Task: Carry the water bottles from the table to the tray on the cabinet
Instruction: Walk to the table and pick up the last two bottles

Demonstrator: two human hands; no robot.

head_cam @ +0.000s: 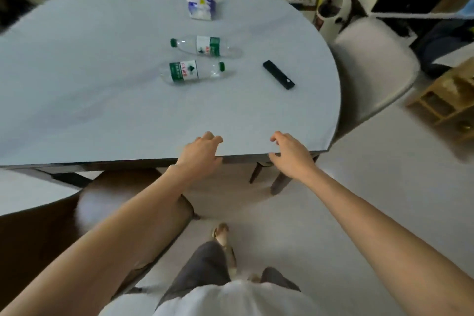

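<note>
No tray or cabinet is in view; both bottles (205, 46) (192, 71) lie mid-table (89, 84), while left hand (201, 152) and right hand (289, 155), loosely curled, hover empty above its near edge.

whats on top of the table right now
Two water bottles lying on their sides, a black remote, and a tissue pack at the far edge. Both hands hover at the near edge, hiding part of it.

Two bottles (205, 45) (193, 71) lie side by side on table (102, 84), remote (278, 74) to their right
</note>
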